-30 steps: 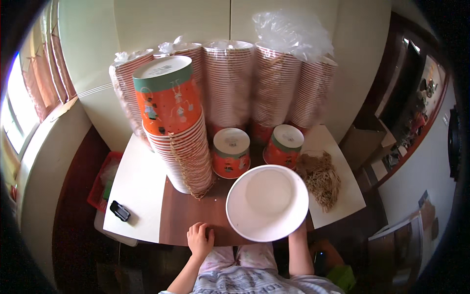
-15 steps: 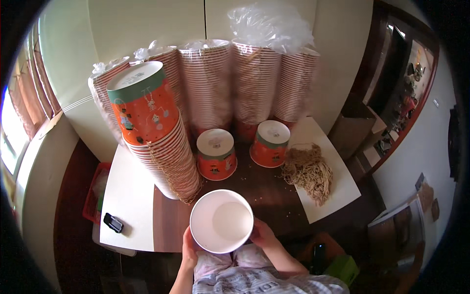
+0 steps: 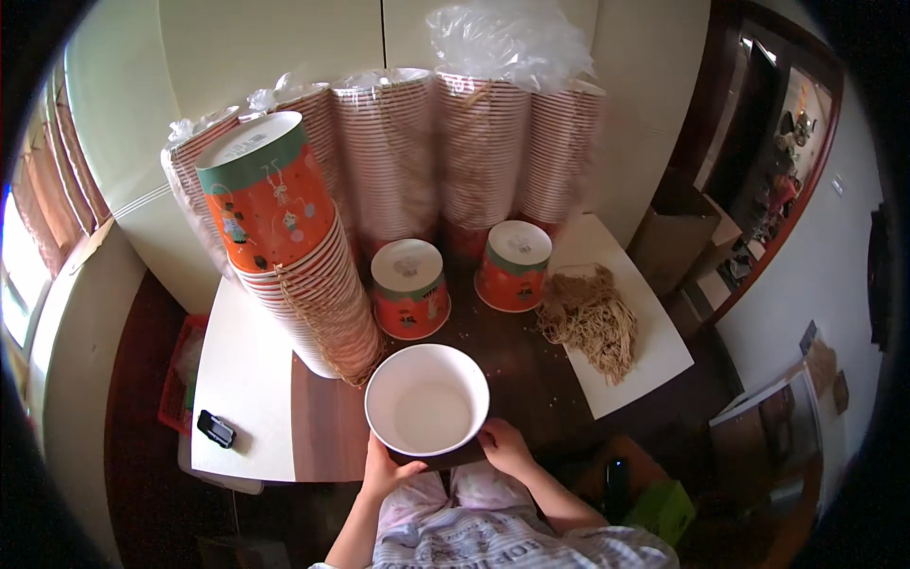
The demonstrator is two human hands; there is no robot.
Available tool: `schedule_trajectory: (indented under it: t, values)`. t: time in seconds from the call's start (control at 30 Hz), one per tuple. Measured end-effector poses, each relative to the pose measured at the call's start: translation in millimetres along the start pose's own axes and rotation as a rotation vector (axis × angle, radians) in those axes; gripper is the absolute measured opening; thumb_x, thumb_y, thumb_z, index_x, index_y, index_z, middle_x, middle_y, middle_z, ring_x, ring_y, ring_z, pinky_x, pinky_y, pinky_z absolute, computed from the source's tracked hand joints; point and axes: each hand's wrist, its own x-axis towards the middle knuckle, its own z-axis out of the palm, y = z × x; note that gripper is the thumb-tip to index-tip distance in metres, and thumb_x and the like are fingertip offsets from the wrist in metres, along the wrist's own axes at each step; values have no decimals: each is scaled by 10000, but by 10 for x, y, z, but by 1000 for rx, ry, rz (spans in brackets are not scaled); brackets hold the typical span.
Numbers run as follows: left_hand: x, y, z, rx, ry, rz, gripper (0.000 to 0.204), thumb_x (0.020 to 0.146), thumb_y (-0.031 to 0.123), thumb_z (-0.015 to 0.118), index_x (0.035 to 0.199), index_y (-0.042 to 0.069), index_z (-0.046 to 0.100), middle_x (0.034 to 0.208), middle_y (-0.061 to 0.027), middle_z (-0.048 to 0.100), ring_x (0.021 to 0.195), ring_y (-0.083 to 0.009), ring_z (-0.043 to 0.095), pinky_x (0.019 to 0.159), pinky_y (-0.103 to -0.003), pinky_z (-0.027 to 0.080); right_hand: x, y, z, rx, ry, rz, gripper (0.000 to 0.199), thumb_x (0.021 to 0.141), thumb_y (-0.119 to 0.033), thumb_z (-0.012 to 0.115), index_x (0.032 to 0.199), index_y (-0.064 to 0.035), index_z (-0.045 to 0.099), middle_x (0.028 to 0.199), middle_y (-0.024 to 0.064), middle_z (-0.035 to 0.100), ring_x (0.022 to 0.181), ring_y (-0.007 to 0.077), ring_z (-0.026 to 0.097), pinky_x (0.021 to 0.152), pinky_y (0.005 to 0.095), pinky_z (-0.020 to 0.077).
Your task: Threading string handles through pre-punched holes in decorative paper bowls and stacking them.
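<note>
A large paper bucket [image 3: 427,403], white inside, is in front of me at the table's near edge with its mouth up and tipped toward me. My left hand [image 3: 387,469] supports its lower left side, thumb stretched along the front and fingers partly hidden beneath. Against the lower right side is my right hand [image 3: 508,449], its fingers curled at the bucket's wall and partly out of sight. Just beyond stand two upside-down orange and green paper buckets, one on the left [image 3: 409,289] and one on the right [image 3: 513,267].
A tall leaning stack of nested buckets [image 3: 284,228] with twine on it rises at the left. Several plastic-wrapped stacks [image 3: 387,156] line the back. Loose tan twine [image 3: 595,322] lies on the table's right side, and a small black object [image 3: 216,430] on the left.
The bucket has tipped toward upright and sits slightly farther from me. My left hand has shifted lower, its thumb now in front. The right hand's fingers show more beside the wall.
</note>
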Motion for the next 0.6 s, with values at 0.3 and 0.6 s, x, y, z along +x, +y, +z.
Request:
schedule_trajectory:
  t: [0.3,0.6]
  values:
    - [82,80,62,828,-101,61,920,530,417,789,1232,16,349,1195,-155,437,1131,-301,420,933,-427,319,129,72,46,-424,174,-102,395,707,-97,547,1088,-16,483,1090,164,511,1036,313,477,886,437,371]
    - [108,167,126,972,-134,-31,873,577,545,707,1220,43,394,1239,-98,441,1192,-242,370,954,-390,286,125,34,72,-478,269,-198,252,673,-96,528,910,-9,521,937,164,554,945,311,510,864,430,377]
